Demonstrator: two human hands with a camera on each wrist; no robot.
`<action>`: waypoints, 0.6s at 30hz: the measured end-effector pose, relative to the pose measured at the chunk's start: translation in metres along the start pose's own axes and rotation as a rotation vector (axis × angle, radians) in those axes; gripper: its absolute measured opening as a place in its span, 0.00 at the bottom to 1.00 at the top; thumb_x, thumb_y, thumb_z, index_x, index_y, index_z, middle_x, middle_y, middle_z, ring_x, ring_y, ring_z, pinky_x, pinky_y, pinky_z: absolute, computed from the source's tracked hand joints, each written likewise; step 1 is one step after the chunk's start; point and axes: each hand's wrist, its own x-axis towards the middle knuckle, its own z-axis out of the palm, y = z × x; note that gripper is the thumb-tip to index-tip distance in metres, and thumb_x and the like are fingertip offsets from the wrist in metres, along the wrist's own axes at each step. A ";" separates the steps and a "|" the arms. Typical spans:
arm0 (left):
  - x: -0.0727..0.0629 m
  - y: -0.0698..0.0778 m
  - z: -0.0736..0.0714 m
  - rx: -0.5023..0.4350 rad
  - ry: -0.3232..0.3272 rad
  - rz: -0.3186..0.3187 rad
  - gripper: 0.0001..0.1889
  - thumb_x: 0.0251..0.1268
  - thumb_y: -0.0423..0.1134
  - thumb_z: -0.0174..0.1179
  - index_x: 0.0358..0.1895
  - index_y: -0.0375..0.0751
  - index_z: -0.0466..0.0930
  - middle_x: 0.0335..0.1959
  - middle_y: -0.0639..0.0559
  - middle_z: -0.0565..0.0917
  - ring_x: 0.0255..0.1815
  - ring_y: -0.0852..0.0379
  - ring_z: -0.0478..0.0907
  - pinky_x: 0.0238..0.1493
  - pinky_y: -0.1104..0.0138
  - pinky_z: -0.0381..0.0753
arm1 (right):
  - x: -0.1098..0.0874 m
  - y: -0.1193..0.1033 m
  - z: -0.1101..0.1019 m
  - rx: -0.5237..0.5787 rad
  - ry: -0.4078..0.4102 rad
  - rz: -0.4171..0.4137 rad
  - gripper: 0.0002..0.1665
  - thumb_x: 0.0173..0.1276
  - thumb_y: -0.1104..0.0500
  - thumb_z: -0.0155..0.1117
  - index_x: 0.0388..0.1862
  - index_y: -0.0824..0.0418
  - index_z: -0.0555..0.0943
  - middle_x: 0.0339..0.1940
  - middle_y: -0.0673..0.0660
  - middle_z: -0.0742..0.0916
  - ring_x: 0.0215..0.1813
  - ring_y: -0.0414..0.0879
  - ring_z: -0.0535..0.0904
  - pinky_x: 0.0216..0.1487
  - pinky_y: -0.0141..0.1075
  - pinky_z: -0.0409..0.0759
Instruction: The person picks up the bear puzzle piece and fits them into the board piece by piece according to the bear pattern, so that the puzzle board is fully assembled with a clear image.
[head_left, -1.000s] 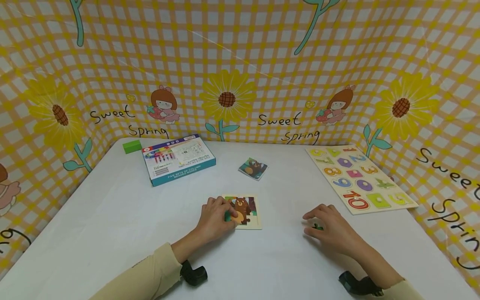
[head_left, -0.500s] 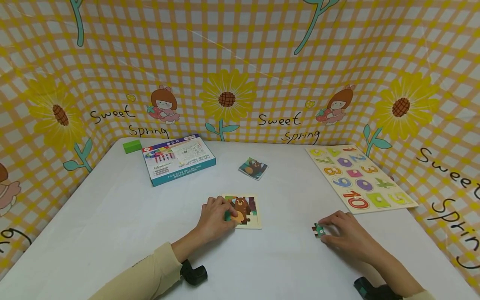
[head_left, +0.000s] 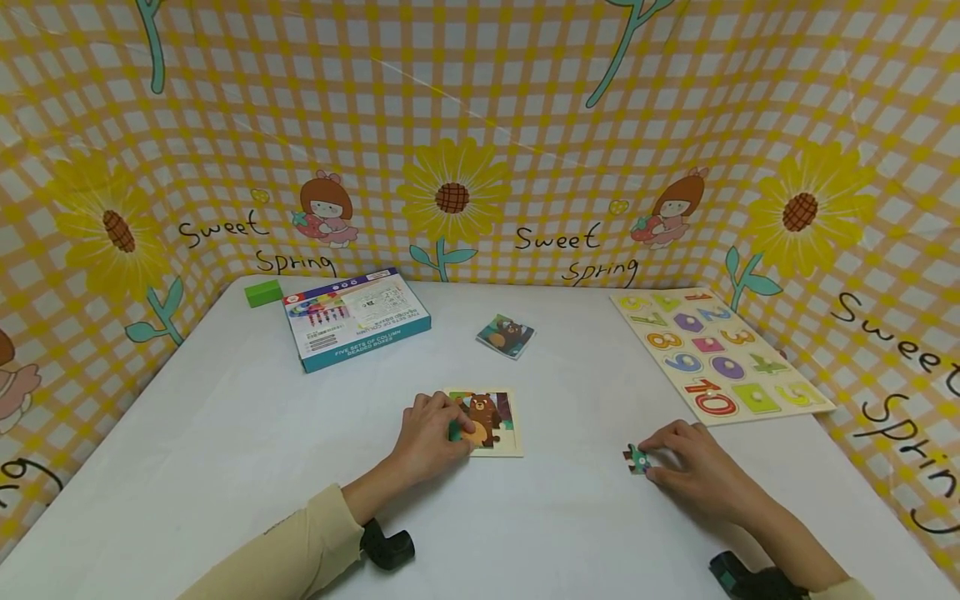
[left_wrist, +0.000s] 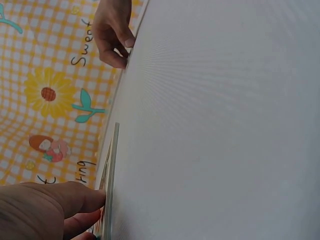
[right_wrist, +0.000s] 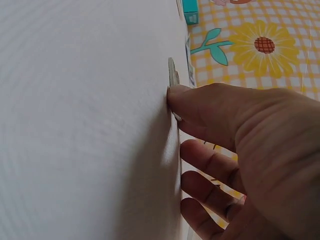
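My left hand [head_left: 431, 437] holds the left side of a small wooden jigsaw puzzle [head_left: 513, 423] with a bear picture. Thumb and fingertips lie on its face, covering part of the picture. A gap shows pale at the puzzle's lower right. Farther right, my right hand [head_left: 697, 471] pinches a green and brown jigsaw piece [head_left: 637, 459] between thumb and index finger, low over the white table. From the right wrist, the piece [right_wrist: 173, 72] appears nearly edge-on beyond the thumb, and the other fingers are loosely bent.
Behind the puzzle lies a square bear picture [head_left: 507, 336]. A number board [head_left: 720, 354] with knobbed pieces lies at the right. At the back left are a flat beaded-boxes carton [head_left: 358, 318] and a green block [head_left: 263, 293]. Checked cloth [head_left: 480, 108] surrounds the table.
My right hand has shifted right and a little nearer, and the jigsaw piece now shows between its fingertips. My left hand and the puzzle have stayed in place.
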 end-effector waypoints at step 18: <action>0.000 -0.001 0.001 -0.022 0.005 0.010 0.05 0.47 0.38 0.66 0.31 0.49 0.83 0.42 0.52 0.76 0.47 0.52 0.64 0.46 0.57 0.61 | 0.012 -0.029 -0.005 0.005 0.002 -0.034 0.15 0.53 0.53 0.72 0.40 0.51 0.83 0.43 0.50 0.82 0.48 0.47 0.71 0.47 0.45 0.73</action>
